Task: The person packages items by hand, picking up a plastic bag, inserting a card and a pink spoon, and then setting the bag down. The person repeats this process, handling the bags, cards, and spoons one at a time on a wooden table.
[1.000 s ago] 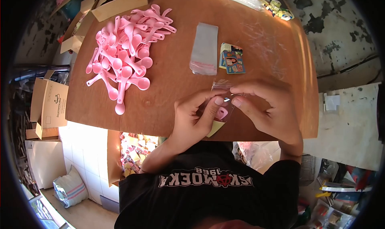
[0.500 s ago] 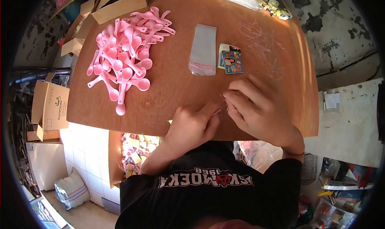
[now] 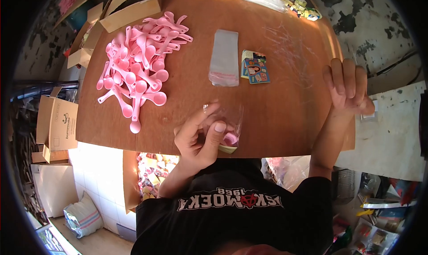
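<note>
Near the table's front edge my left hand [image 3: 198, 136] is closed on a small clear plastic bag [image 3: 235, 116], held between thumb and fingers. A pink spoon [image 3: 230, 139] shows partly through the bag, with a pale yellow card edge [image 3: 228, 149] at its bottom; my fingers hide the rest. Off to the right, my right hand [image 3: 348, 85] is raised at the table's right edge, fingers extended, with nothing visible in it. A stack of clear bags [image 3: 224, 56] lies mid-table, beside a small pile of printed cards [image 3: 257, 68].
A heap of pink measuring spoons [image 3: 138, 61] covers the table's left side. Thin clear strips [image 3: 292, 47] lie scattered at the right. Cardboard boxes [image 3: 131, 9] stand at the back left, and an open carton [image 3: 130, 179] of small packets sits below the front edge.
My hands were together over the front of the table. The right has swung away to the right and its fingers have extended; the left has turned, bringing the bag into view.
</note>
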Motion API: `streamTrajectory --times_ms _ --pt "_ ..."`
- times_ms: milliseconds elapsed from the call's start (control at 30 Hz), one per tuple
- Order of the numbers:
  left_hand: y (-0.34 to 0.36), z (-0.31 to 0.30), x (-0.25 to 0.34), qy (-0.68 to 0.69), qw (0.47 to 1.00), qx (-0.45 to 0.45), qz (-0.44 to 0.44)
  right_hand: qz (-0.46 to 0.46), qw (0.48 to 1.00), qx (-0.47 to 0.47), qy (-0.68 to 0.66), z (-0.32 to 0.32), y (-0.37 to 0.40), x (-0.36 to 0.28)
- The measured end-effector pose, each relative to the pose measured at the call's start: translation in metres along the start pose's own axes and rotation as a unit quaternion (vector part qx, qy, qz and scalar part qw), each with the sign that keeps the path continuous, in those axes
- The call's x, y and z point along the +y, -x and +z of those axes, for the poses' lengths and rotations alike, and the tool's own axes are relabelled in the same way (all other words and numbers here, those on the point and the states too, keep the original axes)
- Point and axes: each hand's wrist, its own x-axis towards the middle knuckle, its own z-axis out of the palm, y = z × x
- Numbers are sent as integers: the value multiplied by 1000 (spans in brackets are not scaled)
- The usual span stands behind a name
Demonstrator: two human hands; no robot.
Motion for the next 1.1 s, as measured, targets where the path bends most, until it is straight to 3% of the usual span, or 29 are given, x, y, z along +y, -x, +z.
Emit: streamTrajectory --times_ms 67,100,133,200,233,300,367,433,467,500,533,600,733,800,833,933,1100 --pt "-2 1 -3 11 999 32 4 123 981 122 -84 -68 31 14" --pt "-2 0 -1 -10 999 34 -16 269 907 150 288 -104 52 32" --pt "0 1 1 -7 999 31 -14 371 682 152 612 -131 76 50" --pt "2 3 2 25 994 81 -68 236 535 204 785 -160 118 71" --pt "3 -2 -3 27 995 77 -49 233 536 198 787 -140 97 66" --pt "1 -3 -13 31 995 78 -58 230 581 317 714 -78 67 56" --pt "-3 4 -8 64 988 85 -110 281 716 300 565 -28 44 56" --pt "-8 3 -20 38 995 63 -71 247 814 66 521 16 28 52" --pt "-9 3 -24 12 998 43 -34 238 830 30 503 38 22 58" --pt "-11 4 -24 25 997 43 -58 228 845 -6 484 57 18 65" --pt "-12 6 -25 25 997 42 -59 228 845 -6 484 73 19 76" --pt "-13 8 -26 51 997 37 -45 280 885 82 363 95 24 93" --pt "-13 0 -25 123 990 39 -49 334 867 99 355 95 29 105" --pt "-10 -12 -26 148 978 -31 -144 286 900 161 287 91 33 115" --pt "-10 -17 -27 100 981 -71 -152 309 899 161 266 90 32 114" --pt "-5 -18 -33 71 970 -87 -218 339 900 199 190 87 32 119" --pt "1 -21 -46 72 971 -48 -221 323 903 254 128 89 37 128"
